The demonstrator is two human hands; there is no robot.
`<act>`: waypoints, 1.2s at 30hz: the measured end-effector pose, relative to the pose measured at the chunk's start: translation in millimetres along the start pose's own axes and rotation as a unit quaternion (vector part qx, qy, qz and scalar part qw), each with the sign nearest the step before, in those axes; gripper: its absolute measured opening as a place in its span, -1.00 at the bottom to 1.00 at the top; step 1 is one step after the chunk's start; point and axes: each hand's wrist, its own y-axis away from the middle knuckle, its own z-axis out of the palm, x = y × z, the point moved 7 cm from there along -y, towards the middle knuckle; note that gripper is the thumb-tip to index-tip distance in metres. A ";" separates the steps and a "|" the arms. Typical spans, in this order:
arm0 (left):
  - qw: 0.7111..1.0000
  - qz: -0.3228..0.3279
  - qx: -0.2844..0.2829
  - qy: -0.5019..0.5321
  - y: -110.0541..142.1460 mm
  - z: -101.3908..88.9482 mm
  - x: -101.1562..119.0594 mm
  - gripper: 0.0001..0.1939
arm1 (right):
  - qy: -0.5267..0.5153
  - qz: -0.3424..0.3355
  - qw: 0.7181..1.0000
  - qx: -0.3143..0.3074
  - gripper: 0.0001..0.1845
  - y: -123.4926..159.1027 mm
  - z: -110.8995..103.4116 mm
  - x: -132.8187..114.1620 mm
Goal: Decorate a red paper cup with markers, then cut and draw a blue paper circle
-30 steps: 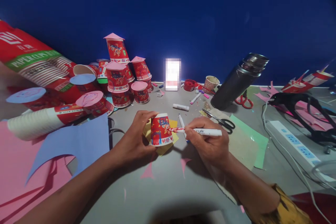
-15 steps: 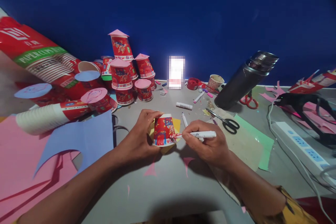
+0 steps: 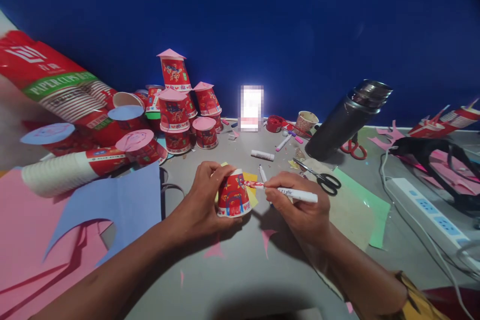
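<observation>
Left hand [image 3: 210,197]: curled at nine o'clock of the red printed paper cup [image 3: 230,192]; the cup is pinched between thumb near the wide rim and fingers near the narrow end.
Right hand [image 3: 300,202]: closed at three o'clock; the white acrylic marker [image 3: 300,194] is pinched between thumb and fingertips.
Paper cup: held inverted between the hands, slightly tilted; whether the table is touched cannot be told.
Marker tip: directed at the cup's right side; contact cannot be confirmed.
Blue arch [image 3: 234,201]: already marked on the cup wall, so the decoration is judged partly done; how much is left cannot be told.
Cone roof: none is seen on this cup, whereas pink cones [image 3: 171,54] are carried by stacked cups [image 3: 174,110] at eleven o'clock.
Scissors [image 3: 327,182]: laid near three o'clock, beyond the right hand.
Change since half a second ago: the arch is turned nearer the middle, and the marker tip is raised from the wide rim towards the narrow end.
</observation>
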 end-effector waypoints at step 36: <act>0.999 0.010 0.028 -0.027 -5.3 -3.2 1.7 -0.17 | 0.007 0.024 0.999 0.032 -0.87 8.8 -5.0 11.9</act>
